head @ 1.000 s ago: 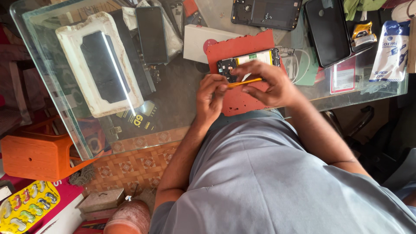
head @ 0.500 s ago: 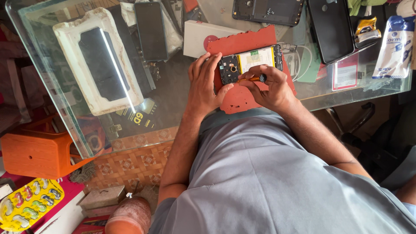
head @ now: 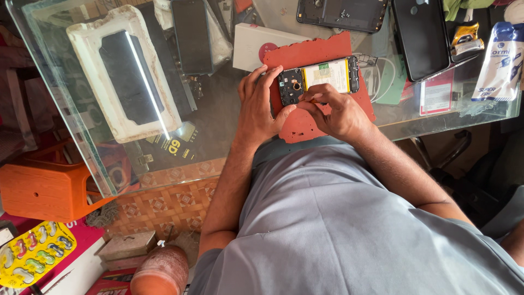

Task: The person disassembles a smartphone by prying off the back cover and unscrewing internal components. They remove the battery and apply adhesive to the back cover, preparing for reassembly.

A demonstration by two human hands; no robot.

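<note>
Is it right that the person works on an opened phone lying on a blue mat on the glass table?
Not quite: the head view shows the mat is red, not blue. The opened phone does lie on it on the glass table, with the left hand and right hand at it.

You are looking down at one opened phone lying on one red mat, three more dark phones or phone shells resting on the glass worktop, one white box, one white framed screen, and one orange stool standing below.
</note>
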